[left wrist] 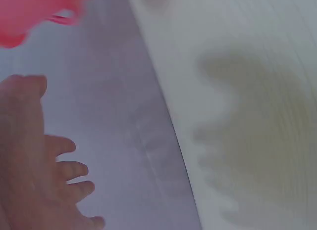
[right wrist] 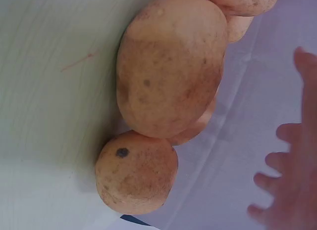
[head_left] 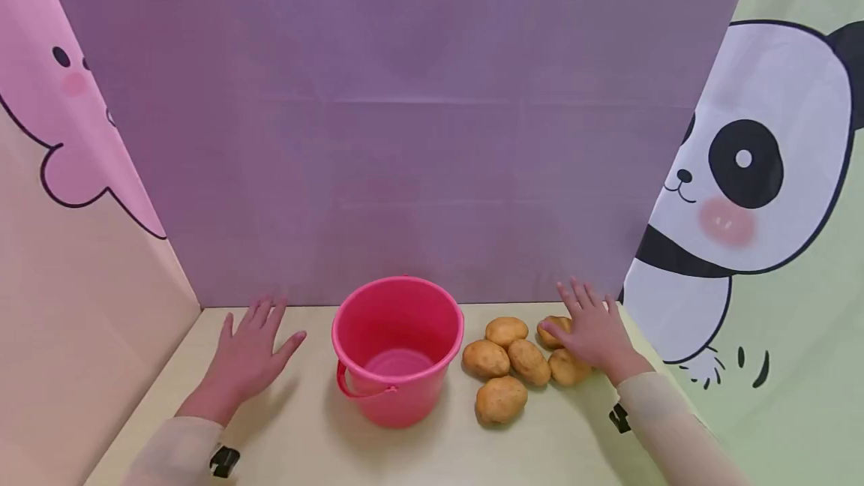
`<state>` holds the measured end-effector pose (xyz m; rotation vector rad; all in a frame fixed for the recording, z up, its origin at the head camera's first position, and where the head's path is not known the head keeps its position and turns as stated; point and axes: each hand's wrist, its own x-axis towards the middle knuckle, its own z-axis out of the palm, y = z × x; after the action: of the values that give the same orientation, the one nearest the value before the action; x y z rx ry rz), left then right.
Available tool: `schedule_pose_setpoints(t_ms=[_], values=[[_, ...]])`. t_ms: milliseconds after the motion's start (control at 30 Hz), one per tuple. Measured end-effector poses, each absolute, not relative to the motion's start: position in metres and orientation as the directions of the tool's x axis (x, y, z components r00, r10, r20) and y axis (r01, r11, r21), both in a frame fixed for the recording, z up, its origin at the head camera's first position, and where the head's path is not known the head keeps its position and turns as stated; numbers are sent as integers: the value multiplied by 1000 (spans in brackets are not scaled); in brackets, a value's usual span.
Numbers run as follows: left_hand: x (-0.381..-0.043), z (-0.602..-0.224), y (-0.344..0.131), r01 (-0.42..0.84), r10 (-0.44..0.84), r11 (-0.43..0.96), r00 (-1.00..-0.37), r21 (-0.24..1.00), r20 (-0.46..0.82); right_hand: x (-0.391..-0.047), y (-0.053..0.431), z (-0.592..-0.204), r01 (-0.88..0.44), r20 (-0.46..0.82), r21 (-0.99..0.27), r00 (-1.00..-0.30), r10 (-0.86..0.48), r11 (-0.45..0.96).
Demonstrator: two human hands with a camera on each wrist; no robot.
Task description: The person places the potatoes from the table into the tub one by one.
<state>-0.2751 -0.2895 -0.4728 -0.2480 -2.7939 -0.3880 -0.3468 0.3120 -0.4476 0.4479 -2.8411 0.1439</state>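
Observation:
A pink plastic bucket [head_left: 398, 403] stands upright near the middle of the table, its handle hanging down at the front left. To its right lies a loose group of several potatoes [head_left: 500, 400]. My left hand [head_left: 250, 355] is held left of the bucket with fingers spread, holding nothing. My right hand [head_left: 594, 332] hovers above the rightmost potatoes, fingers spread, partly hiding two of them. In the right wrist view, a large potato [right wrist: 171, 67] and a smaller one with a dark spot [right wrist: 136, 173] lie close together, apart from the fingers.
The pale table [head_left: 297, 433] meets a purple backdrop [head_left: 418, 133] at its far edge. A pink panel with a cartoon figure [head_left: 81, 133] borders the left side. On the right hangs a green panel with a panda [head_left: 776, 148]. Both sleeves carry a small black piece near the wrist.

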Motion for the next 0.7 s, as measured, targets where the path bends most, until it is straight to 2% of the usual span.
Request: schedule_pose_setpoints(t_ms=[133, 267, 533, 700], values=[[-272, -453, -270, 283, 121, 873, -915, 398, 385, -343, 313, -444, -366, 371, -99, -876, -307, 925], [-261, -437, -252, 328, 148, 814, -915, 479, 376, -341, 313, -449, -391, 377, -136, -870, -317, 910], [-254, -419, -221, 377, 240, 753, -921, 540, 308, -338, 317, -454, -370, 401, -154, -871, -285, 916], [-254, -416, -216, 389, 264, 768, -916, 509, 301, -342, 316, -453, -376, 395, -131, -868, -300, 917]])
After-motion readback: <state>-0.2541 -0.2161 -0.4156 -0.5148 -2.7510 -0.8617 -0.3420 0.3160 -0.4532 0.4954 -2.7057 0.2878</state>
